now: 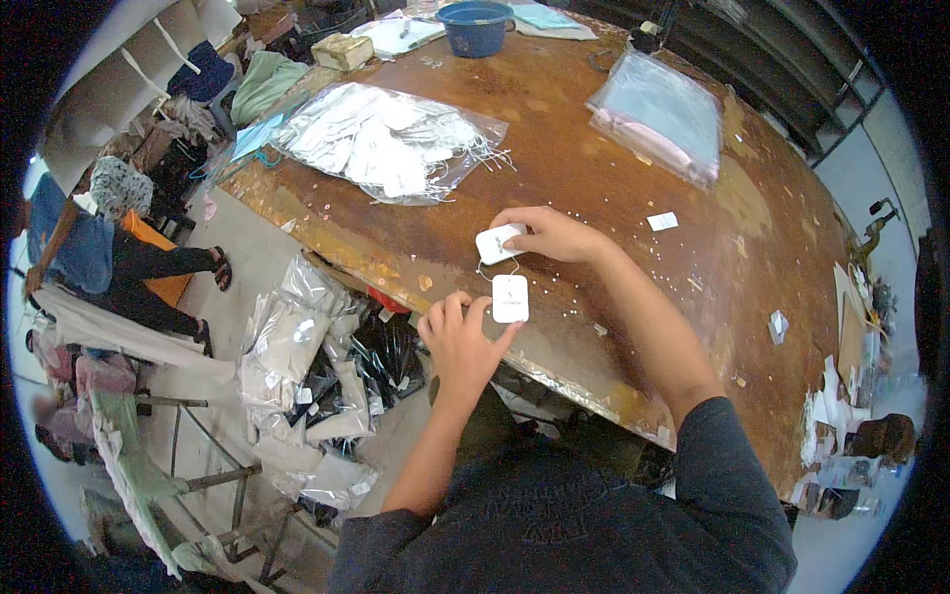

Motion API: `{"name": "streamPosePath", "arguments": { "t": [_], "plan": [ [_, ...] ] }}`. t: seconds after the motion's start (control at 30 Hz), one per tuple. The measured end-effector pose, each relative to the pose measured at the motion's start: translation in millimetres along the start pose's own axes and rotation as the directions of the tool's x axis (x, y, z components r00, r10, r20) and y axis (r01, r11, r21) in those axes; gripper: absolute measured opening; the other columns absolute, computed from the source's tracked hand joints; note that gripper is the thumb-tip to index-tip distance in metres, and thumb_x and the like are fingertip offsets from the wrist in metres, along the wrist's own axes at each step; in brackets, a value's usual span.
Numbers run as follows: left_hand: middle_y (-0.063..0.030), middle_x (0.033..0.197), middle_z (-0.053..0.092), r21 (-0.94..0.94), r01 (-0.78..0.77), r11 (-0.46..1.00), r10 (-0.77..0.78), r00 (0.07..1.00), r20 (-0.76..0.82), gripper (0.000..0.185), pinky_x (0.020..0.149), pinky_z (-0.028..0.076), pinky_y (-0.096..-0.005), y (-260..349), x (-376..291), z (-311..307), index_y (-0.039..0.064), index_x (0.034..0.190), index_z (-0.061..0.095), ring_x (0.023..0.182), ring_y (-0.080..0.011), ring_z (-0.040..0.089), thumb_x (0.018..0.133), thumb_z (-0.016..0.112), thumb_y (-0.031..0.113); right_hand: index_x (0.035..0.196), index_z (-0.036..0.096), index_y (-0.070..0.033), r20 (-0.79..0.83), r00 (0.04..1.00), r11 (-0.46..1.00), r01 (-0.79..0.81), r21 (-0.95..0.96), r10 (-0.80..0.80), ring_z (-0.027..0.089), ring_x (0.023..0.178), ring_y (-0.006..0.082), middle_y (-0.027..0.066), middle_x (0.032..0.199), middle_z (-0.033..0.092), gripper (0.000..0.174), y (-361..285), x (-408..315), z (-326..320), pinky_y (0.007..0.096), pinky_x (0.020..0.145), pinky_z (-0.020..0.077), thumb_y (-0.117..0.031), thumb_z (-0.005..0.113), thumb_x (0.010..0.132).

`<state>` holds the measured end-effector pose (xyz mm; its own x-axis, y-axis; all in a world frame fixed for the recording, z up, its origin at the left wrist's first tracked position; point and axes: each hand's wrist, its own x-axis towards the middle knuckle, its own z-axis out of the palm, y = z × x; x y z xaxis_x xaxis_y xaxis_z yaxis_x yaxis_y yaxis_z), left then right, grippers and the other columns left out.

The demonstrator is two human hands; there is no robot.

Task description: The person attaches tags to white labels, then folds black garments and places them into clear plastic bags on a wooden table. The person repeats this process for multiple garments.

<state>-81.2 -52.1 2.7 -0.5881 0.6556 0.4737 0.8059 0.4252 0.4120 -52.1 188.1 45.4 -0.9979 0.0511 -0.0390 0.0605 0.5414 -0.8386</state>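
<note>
My left hand [464,334] holds the lower edge of a white hang tag [510,297] between thumb and fingers, near the front edge of a worn wooden table [564,349]. Above it, my right hand [545,234] pinches another white tag [497,245] with the thumb on its face. A thin white string runs between the two tags. Both tags bear printing. Beyond my hands lies a clear plastic bag [482,126] with a heap of white tags [386,141] and loose strings.
A blue plastic tub [475,30] and a block [343,52] stand at the far edge. Plastic-wrapped folded cloth [660,111] lies at right. Small white beads dot the table. Bagged garments [289,356] are piled below at left; a person [148,260] is beyond them.
</note>
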Motion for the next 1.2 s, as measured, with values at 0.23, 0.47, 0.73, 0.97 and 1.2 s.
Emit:
{"name": "streamPosePath", "arguments": {
  "t": [0.23, 0.47, 0.73, 0.97, 1.2],
  "plan": [
    [-0.0029, 0.101, 0.056, -0.068, 0.005, 0.998, -0.008, 1.0, -0.03, 0.032, 0.091, 0.033, -0.0449, -4.7, 1.5, 1.6, 0.013, 0.094, 0.07, 0.103, -0.0266, 0.05, 0.072, 0.078, 0.035, 0.119, 0.059, -0.001, 0.093, 0.993, 0.966, -0.046, -0.253, 0.072, 0.061, 0.106, 0.0334, 0.0195, 0.112, 0.064, 0.052, -7.4, -17.1, 10.2, 0.0418, 0.09, 0.0477, -0.022, 0.077, 0.075],
    [-0.0037, 0.103, 0.057, -0.102, 0.051, 0.994, -0.055, 0.998, -0.041, 0.036, 0.093, 0.034, -0.0443, -4.0, -0.5, 3.5, 0.013, 0.095, 0.066, 0.103, -0.0275, 0.05, 0.07, 0.079, 0.036, 0.102, 0.057, -0.002, -0.055, 0.997, 0.895, -0.074, -0.44, 0.056, 0.059, 0.094, 0.0342, 0.0183, 0.098, 0.061, 0.05, -13.9, -28.2, 37.6, 0.0421, 0.081, 0.0462, -0.028, 0.082, 0.068],
    [-0.0054, 0.103, 0.059, -0.14, -0.021, 0.99, 0.001, 0.99, -0.139, 0.032, 0.088, 0.037, -0.0424, -14.2, 7.4, 9.2, 0.013, 0.096, 0.065, 0.099, -0.0274, 0.052, 0.075, 0.076, 0.034, 0.11, 0.06, 0.001, -0.078, 0.97, 0.966, -0.219, 0.138, 0.231, 0.064, 0.076, 0.0215, 0.0141, 0.094, 0.067, 0.033, 3.4, -4.3, 9.2, 0.0355, 0.065, 0.0529, -0.011, 0.068, 0.081],
    [-0.0027, 0.09, 0.056, -0.105, -0.063, 0.992, 0.058, 0.997, -0.053, 0.021, 0.08, 0.037, -0.0412, -27.0, 30.8, 17.0, 0.014, 0.09, 0.068, 0.085, -0.0248, 0.054, 0.078, 0.072, 0.031, 0.11, 0.057, 0.006, -0.299, 0.814, 0.643, -0.116, 0.757, 0.498, 0.064, 0.083, 0.0224, 0.016, 0.099, 0.064, 0.024, 37.2, 109.4, -10.7, 0.0322, 0.066, 0.0579, -0.004, 0.059, 0.089],
    [-0.0028, 0.09, 0.056, -0.064, -0.026, 0.998, 0.027, 1.0, 0.009, 0.02, 0.08, 0.037, -0.0409, -27.1, 37.7, 17.4, 0.016, 0.091, 0.069, 0.086, -0.0242, 0.055, 0.079, 0.07, 0.031, 0.113, 0.058, 0.007, -0.582, 0.799, 0.947, -0.285, -0.145, 0.151, 0.062, 0.097, 0.0439, 0.0299, 0.098, 0.064, 0.055, 9.3, 174.3, 11.1, 0.0484, 0.089, 0.0489, -0.039, 0.065, 0.085]
  ]
}}
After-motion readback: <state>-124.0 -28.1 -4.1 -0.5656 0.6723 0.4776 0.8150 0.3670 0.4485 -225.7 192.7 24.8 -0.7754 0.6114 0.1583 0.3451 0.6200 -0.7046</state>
